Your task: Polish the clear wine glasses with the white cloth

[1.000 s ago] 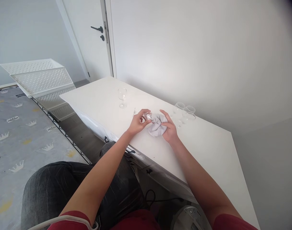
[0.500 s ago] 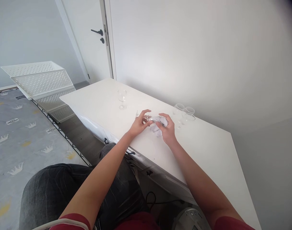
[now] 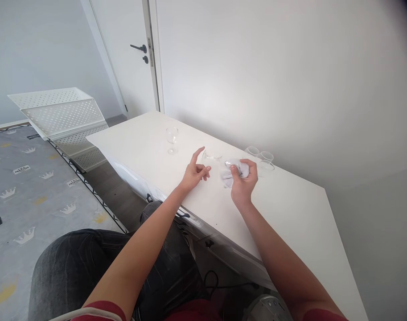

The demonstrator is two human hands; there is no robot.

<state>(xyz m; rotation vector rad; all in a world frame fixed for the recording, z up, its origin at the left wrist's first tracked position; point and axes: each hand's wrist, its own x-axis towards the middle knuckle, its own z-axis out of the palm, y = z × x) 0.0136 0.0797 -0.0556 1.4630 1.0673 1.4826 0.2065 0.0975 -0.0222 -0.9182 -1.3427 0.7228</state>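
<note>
One right hand [image 3: 244, 183], fingers closed round a bunched cloth [image 3: 227, 178] and, apparently, the bowl of a stemmed glass [image 3: 232, 163], stem leftward over the worktop [image 3: 286, 214]; a slackened grip could drop it. One left hand [image 3: 195, 172], fingers parted, seemingly empty, near the stem. Three glasses [image 3: 266, 156], grouped by the wall [image 3: 273, 80]; a backward swing could topple them. One upright glass [image 3: 172, 135], farther left

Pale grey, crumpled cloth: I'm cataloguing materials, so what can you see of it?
The pale grey, crumpled cloth looks plain and soft, with loose folds on its lower side. It is bunched in the bare right hand, over the white, flat tabletop, against the bowl of a clear, stemmed glass; its full outline is hidden.
</note>
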